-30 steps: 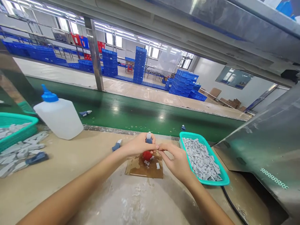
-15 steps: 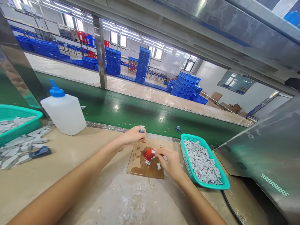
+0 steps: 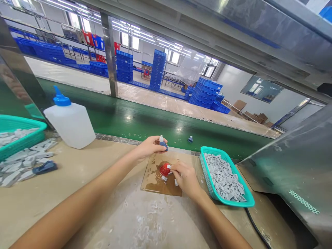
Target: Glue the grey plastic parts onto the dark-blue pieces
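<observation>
Between the thumb and fingers of my left hand (image 3: 150, 147) is a small dark-blue part with a whitish tip (image 3: 163, 142), held above the far edge of a brown board (image 3: 155, 185). My right hand (image 3: 187, 178) pinches a small light-grey plastic piece (image 3: 169, 166) at the red dome-shaped object (image 3: 164, 169) on that board. Whether the piece touches the dome I cannot tell. Wet-looking liquid surrounds the dome. Loose grey pieces (image 3: 164, 178) lie in front of it, one partly covered by my right hand.
To the right, a teal basket (image 3: 225, 204) holds many grey pieces. A white bottle with a blue nozzle (image 3: 71, 124) stands at left, near a grey pile (image 3: 26, 160) and another teal basket (image 3: 38, 133). Beyond runs a green conveyor belt (image 3: 145, 119) carrying a small blue part (image 3: 190, 139).
My left hand has risen slightly and turned, showing more of the blue part. My right hand stays by the red dome with the grey piece. The blue part on the belt has shifted left.
</observation>
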A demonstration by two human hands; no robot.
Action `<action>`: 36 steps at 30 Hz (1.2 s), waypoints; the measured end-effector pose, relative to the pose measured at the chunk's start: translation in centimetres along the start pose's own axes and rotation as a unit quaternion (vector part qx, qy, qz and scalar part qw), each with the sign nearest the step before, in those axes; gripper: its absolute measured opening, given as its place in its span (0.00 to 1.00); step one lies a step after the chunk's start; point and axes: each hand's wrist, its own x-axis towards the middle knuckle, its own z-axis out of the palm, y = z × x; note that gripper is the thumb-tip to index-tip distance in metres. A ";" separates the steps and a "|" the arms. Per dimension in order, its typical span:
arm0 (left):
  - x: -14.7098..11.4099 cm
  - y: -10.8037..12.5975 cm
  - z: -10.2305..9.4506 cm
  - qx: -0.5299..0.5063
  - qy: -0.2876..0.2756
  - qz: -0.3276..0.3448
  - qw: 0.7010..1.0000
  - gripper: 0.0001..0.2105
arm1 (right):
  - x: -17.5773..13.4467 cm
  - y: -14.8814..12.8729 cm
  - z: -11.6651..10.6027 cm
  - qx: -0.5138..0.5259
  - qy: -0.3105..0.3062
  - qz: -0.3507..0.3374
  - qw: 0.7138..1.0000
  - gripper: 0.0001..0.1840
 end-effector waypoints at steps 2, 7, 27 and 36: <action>0.1 -0.1 0.0 -0.005 0.001 0.006 1.000 0.11 | 0.0 -0.1 -0.1 0.004 -0.001 0.002 1.000 0.12; 0.0 -0.2 0.2 -0.042 -0.004 -0.007 0.999 0.14 | 0.2 -0.4 -0.5 0.015 0.003 0.025 1.000 0.11; -0.1 -0.7 1.3 0.160 -0.010 0.114 0.980 0.09 | 1.3 -1.1 -2.9 0.063 0.103 0.047 0.992 0.07; -0.8 -0.6 2.2 0.195 -0.074 0.119 0.971 0.11 | 1.3 -0.4 -3.3 0.134 0.125 0.125 0.975 0.06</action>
